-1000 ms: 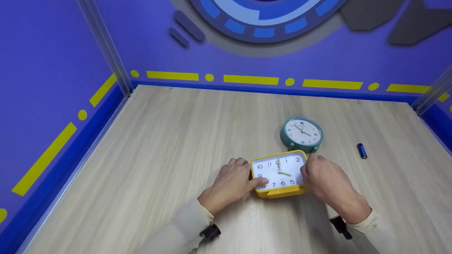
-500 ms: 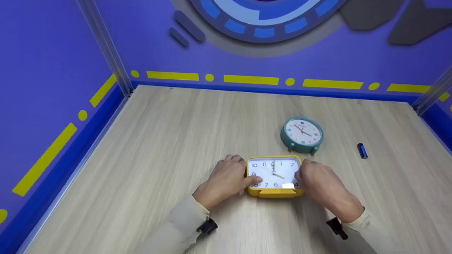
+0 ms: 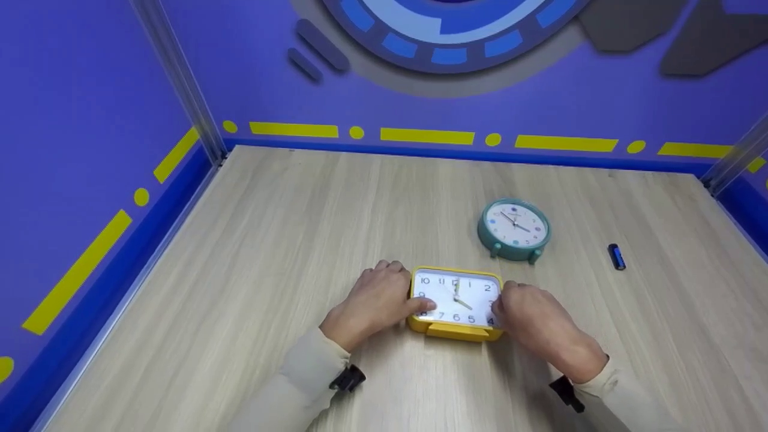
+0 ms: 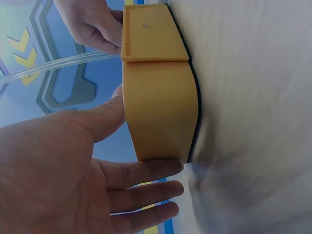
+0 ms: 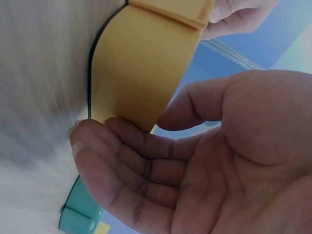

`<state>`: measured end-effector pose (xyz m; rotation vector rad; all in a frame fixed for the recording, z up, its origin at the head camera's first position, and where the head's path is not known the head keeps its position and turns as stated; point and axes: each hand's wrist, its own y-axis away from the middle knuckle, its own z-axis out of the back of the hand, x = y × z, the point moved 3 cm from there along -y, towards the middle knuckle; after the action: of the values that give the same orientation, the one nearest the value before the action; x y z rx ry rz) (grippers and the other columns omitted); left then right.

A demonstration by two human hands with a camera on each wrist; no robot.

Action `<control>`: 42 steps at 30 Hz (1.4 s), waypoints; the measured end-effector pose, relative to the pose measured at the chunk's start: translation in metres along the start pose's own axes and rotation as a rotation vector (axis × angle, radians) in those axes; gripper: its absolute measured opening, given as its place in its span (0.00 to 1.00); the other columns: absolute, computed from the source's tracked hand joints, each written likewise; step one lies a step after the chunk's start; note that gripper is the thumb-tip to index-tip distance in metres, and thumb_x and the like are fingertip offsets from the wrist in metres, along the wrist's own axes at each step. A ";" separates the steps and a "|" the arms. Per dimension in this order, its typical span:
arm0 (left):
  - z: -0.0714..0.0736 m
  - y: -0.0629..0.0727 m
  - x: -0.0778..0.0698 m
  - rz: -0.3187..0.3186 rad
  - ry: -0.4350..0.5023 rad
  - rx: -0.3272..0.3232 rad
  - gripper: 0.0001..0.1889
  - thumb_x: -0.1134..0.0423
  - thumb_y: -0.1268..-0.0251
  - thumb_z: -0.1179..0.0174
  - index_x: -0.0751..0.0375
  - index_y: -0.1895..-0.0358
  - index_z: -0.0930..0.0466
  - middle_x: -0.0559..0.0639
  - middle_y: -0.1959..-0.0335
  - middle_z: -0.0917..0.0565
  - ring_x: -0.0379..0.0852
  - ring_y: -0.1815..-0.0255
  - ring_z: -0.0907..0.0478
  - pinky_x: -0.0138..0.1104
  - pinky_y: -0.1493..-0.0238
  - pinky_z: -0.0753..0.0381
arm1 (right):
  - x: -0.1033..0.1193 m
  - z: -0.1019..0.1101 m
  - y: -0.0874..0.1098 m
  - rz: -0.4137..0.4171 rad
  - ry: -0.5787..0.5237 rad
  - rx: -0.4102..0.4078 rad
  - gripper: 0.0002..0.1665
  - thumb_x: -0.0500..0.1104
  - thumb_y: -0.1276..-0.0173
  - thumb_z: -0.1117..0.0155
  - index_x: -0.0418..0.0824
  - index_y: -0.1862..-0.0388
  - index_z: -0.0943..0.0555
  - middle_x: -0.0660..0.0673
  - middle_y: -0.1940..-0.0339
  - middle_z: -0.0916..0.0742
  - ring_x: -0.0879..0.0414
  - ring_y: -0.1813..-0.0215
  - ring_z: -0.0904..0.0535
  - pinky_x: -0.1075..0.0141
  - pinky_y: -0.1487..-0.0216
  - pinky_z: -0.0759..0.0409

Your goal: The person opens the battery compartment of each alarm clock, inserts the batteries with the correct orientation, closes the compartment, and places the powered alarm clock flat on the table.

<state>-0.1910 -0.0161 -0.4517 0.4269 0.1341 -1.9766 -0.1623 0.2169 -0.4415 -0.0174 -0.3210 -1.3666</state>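
Note:
A yellow rectangular alarm clock (image 3: 444,303) lies face up on the wooden table, turned slightly clockwise. My left hand (image 3: 375,303) grips its left end, with the thumb over the face near the 8 and the forefinger against the yellow casing (image 4: 161,107) in the left wrist view. At the opposite end, my right hand (image 3: 543,324) holds the clock with thumb on the front and curled fingers at the side. The right wrist view shows those fingertips (image 5: 95,183) close to the table. Behind lies a round teal alarm clock (image 3: 515,225), apart from the yellow one.
A small blue and black battery (image 3: 616,257) lies on the table (image 3: 300,240) to the right of the teal clock. Blue-purple panels (image 3: 420,108) with yellow markings stand along the back and sides, joined by metal posts (image 3: 186,84) at the corners.
Both hands have slid the yellow clock to the left and turned it clockwise, widening its gap from the teal clock. The teal clock and battery stay put.

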 end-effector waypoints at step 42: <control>0.009 -0.001 0.004 0.045 -0.026 0.105 0.19 0.54 0.22 0.49 0.68 0.60 0.16 0.54 0.53 0.22 0.51 0.54 0.31 0.49 0.45 0.25 | 0.021 -0.012 0.003 -0.020 0.232 0.025 0.17 0.41 0.21 0.38 0.23 0.54 0.24 0.37 0.69 0.22 0.48 0.68 0.26 0.56 0.61 0.18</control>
<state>-0.1960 -0.0216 -0.4451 0.4683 0.0044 -1.9497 -0.1538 0.1951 -0.4472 0.1645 -0.1431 -1.3686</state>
